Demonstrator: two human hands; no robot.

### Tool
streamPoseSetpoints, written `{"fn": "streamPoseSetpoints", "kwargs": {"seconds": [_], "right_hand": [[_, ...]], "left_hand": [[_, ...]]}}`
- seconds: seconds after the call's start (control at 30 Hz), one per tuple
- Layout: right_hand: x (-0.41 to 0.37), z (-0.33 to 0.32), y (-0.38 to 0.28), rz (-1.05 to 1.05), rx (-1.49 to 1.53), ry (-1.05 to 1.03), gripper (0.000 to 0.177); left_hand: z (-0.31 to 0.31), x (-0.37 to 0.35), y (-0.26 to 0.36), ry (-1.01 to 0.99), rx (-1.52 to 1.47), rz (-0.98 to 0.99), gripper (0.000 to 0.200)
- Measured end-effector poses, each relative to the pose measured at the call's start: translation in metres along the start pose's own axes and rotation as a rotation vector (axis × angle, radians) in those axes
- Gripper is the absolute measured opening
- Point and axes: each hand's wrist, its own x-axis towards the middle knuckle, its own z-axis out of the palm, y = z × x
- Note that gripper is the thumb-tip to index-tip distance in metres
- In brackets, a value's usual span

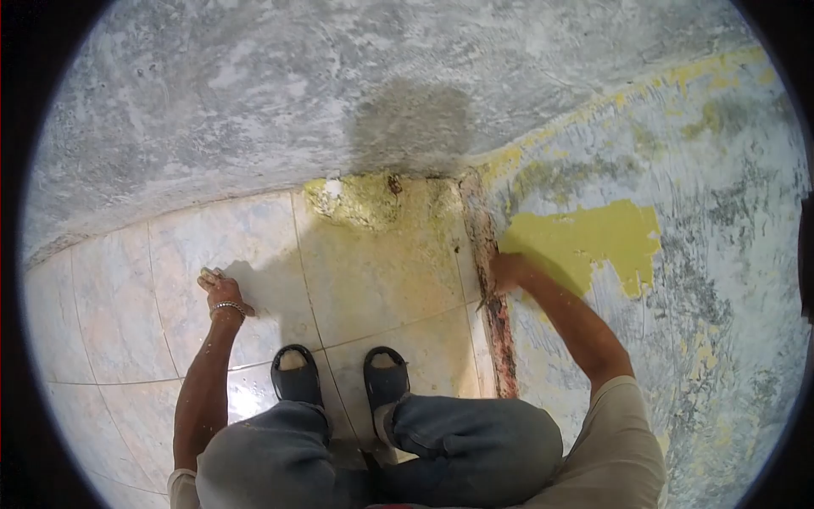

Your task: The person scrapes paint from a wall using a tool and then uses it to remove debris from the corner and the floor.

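Observation:
My left hand (pixel 222 293) hangs over the tiled floor (pixel 254 246), thumb held apart from the partly bent fingers, with pale dust on the fingertips. Nothing shows in it, and a bracelet (pixel 227 306) circles the wrist. On the other side, my right hand (pixel 509 273) is closed and blurred by motion, low against the right wall. It is beside the broken, reddish-brown strip (pixel 500 348) along the wall's base. A thin dark edge shows below its fingers; what it grips cannot be made out. A yellow-green paint patch (pixel 623 242) lies just beyond this hand.
A rough grey wall (pixel 237 102) rises ahead and meets the peeling right wall (pixel 721 254) at a corner. Yellowish residue (pixel 365 204) and crumbled bits lie along the floor's far edge. My sandalled feet (pixel 387 382) stand on the tiles beneath my bent knees.

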Motion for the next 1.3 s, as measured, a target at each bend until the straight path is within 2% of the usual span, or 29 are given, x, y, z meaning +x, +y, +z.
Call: {"fn": "streamPoseSetpoints", "kwargs": {"seconds": [0.1, 0.13, 0.17, 0.2, 0.27, 0.33, 0.37, 0.43, 0.5, 0.57, 0.63, 0.67, 0.73, 0.77, 0.83, 0.87, 0.93, 0.97, 1.03, 1.07, 1.13, 1.17, 1.23, 1.3], "right_hand": [[0.035, -0.022, 0.012, -0.029, 0.129, 0.048, 0.024], [0.081, -0.005, 0.035, 0.062, 0.13, 0.148, 0.024], [0.12, -0.009, 0.057, -0.105, 0.017, 0.115, 0.029], [0.148, -0.026, 0.074, -0.272, -0.101, 0.082, 0.035], [0.107, -0.132, 0.026, 0.108, -0.098, 0.128, 0.03], [0.12, -0.166, 0.026, 0.069, -0.234, 0.19, 0.025], [0.127, -0.168, 0.023, 0.065, -0.228, 0.186, 0.025], [0.136, -0.166, 0.027, 0.039, -0.274, 0.47, 0.014], [0.131, -0.157, 0.023, 0.037, -0.309, 0.538, 0.012], [0.114, -0.152, 0.012, 0.019, -0.34, 0.595, 0.011], [0.088, -0.154, 0.007, -0.052, -0.393, 0.753, 0.009], [0.082, -0.154, 0.007, -0.055, -0.398, 0.749, 0.009], [0.076, -0.16, 0.013, 0.049, -0.373, 0.605, 0.009], [0.098, -0.143, 0.036, 0.048, -0.382, 0.615, 0.009], [0.167, -0.095, 0.085, -0.053, -1.389, 0.928, 0.008], [0.17, -0.106, 0.074, -0.056, -1.394, 0.938, 0.008], [0.166, -0.135, 0.027, 0.071, -0.63, 0.459, 0.008], [0.153, -0.143, 0.0, 0.07, -0.626, 0.451, 0.008], [0.126, -0.161, -0.037, 0.016, -0.537, 0.66, 0.005], [0.127, -0.155, -0.035, 0.03, -0.538, 0.664, 0.005], [0.132, -0.141, -0.033, -0.457, 0.517, 1.137, 0.006], [0.121, -0.14, -0.029, -0.454, 0.516, 1.145, 0.006], [0.051, -0.161, -0.036, -0.165, -0.137, 0.958, 0.004], [0.026, -0.14, -0.033, 0.058, -0.107, 0.439, 0.015]], "left_hand": [[0.0, 0.004, -0.002, -0.03, -0.025, 0.014, 0.113], [0.002, 0.002, -0.002, -0.013, -0.081, -0.007, 0.112], [0.0, 0.001, -0.001, 0.004, -0.138, -0.03, 0.112], [-0.01, -0.003, 0.001, -0.033, -0.145, -0.06, 0.128], [-0.01, -0.001, 0.002, -0.04, -0.15, -0.07, 0.129], [-0.003, -0.001, -0.001, -0.051, -0.14, -0.066, 0.13], [0.004, 0.001, -0.001, -0.016, -0.159, -0.078, 0.125], [0.003, -0.001, 0.0, 0.031, -0.187, -0.08, 0.121], [-0.007, -0.004, -0.002, -0.005, -0.134, -0.036, 0.13], [-0.011, -0.004, -0.003, -0.004, -0.129, -0.034, 0.129], [-0.002, -0.005, -0.003, -0.022, -0.127, -0.031, 0.128], [0.009, 0.002, -0.005, -0.007, -0.125, -0.013, 0.126], [0.01, 0.006, -0.007, 0.019, -0.13, -0.004, 0.124], [0.005, 0.003, -0.005, 0.018, -0.078, 0.01, 0.123], [-0.002, 0.001, -0.003, 0.018, -0.029, 0.011, 0.122], [-0.003, 0.0, -0.003, -0.003, -0.014, 0.023, 0.122], [0.006, 0.006, -0.005, -0.027, 0.003, 0.033, 0.122], [0.02, 0.012, -0.005, -0.022, -0.035, 0.002, 0.117], [0.023, 0.021, -0.002, 0.013, -0.118, -0.062, 0.109], [0.018, 0.019, -0.001, 0.027, -0.119, -0.056, 0.109], [-0.009, -0.001, -0.005, -0.05, -0.066, 0.013, 0.114], [-0.01, -0.001, -0.005, -0.042, -0.065, 0.012, 0.114], [-0.006, 0.001, -0.008, -0.07, -0.03, 0.057, 0.121], [-0.003, 0.0, -0.009, -0.052, -0.042, 0.035, 0.124]]}}
